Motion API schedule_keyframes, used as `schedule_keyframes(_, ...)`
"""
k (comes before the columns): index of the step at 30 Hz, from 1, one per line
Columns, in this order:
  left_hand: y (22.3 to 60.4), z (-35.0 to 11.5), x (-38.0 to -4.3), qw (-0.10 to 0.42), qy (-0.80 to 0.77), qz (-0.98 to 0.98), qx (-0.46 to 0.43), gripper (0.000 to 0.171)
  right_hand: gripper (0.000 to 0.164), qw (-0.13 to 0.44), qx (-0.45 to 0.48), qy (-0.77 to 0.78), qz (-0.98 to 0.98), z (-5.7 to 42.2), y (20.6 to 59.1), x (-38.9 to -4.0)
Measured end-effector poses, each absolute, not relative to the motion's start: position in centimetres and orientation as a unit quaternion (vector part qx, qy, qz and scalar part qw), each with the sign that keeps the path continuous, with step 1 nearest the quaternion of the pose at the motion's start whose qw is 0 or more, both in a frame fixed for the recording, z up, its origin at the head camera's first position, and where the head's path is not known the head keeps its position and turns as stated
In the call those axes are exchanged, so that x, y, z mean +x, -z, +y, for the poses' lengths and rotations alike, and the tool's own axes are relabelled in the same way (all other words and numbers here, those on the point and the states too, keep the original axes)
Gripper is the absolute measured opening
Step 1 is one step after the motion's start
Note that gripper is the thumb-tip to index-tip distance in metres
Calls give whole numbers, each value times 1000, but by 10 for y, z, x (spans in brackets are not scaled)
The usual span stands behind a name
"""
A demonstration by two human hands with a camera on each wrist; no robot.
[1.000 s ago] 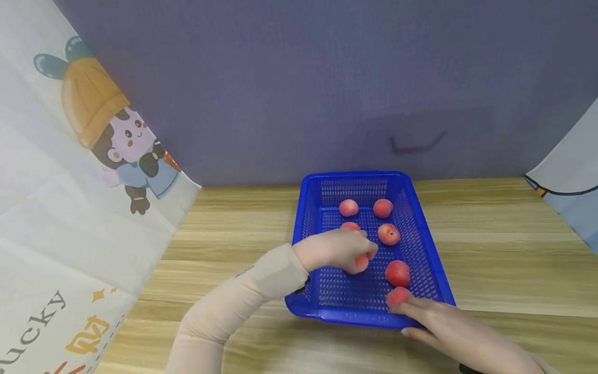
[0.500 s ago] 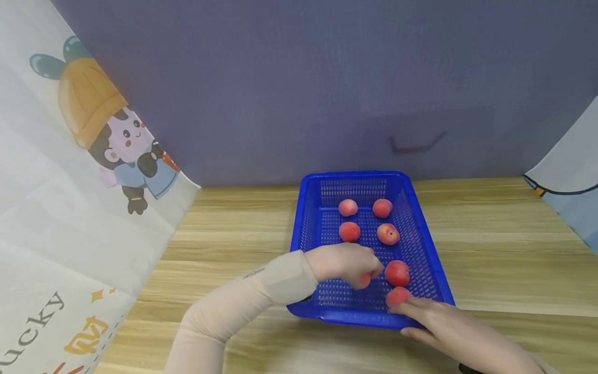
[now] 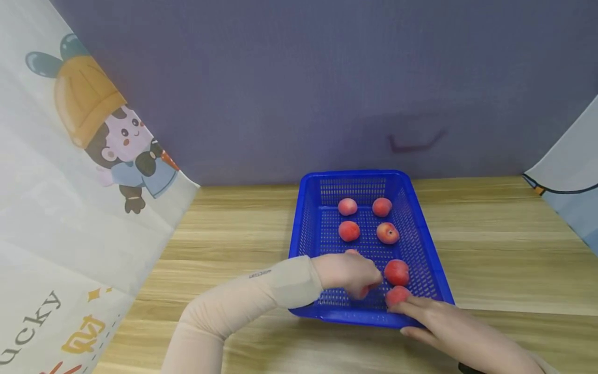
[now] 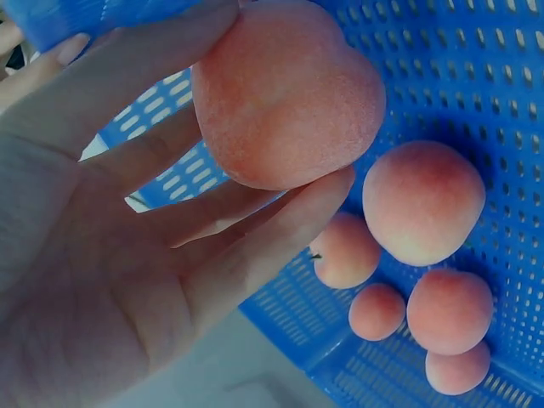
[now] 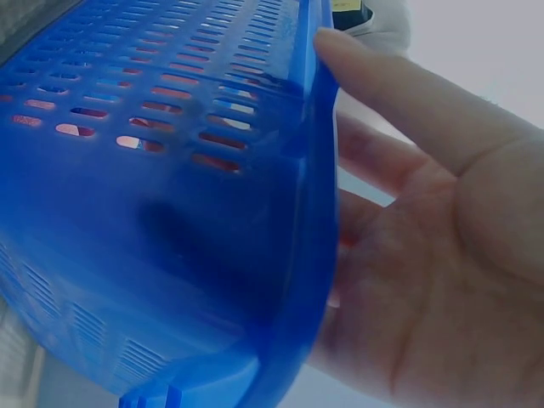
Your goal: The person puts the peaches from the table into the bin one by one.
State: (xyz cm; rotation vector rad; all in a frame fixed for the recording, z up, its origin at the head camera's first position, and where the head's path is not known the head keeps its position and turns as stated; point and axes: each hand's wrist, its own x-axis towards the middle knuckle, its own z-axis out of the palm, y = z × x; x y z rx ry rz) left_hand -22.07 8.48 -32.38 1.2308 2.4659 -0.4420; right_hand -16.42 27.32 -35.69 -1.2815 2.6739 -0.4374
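Inside a blue plastic basket (image 3: 369,316) lie several red peaches (image 3: 349,231). My left hand (image 3: 350,272) is low in the basket's near left part, gripping a peach (image 4: 289,102) between thumb and fingers; in the head view that peach mostly hides beneath the hand. Just behind the hand, another peach (image 3: 352,252) peeks out. My right hand (image 3: 439,319) holds the near right rim, its thumb (image 5: 374,72) on the outer side and its fingers over the inside. Those fingertips overlap the nearest right peach (image 3: 397,296), close in front of another peach (image 3: 396,272).
The basket stands on a wood-grain table (image 3: 233,223), near a grey-purple back panel (image 3: 280,104). A white cloth (image 3: 60,223) with a cartoon figure hangs at the left. At the far right runs a black cable (image 3: 574,191).
My left hand has moved toward the basket's near side with the peach in it, uncovering the left-hand peaches behind. The right hand has stayed at the rim.
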Motion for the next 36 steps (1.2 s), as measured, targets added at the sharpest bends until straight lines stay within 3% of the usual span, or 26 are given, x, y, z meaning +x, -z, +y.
schedule_keyframes(12, 335, 88, -218, 205, 178, 867, 418, 15, 32, 28, -450, 143, 881, 272, 359, -165)
schedule_keyframes(36, 350, 93, -215, 217, 210, 854, 425, 19, 32, 21, -454, 142, 879, 273, 359, -164)
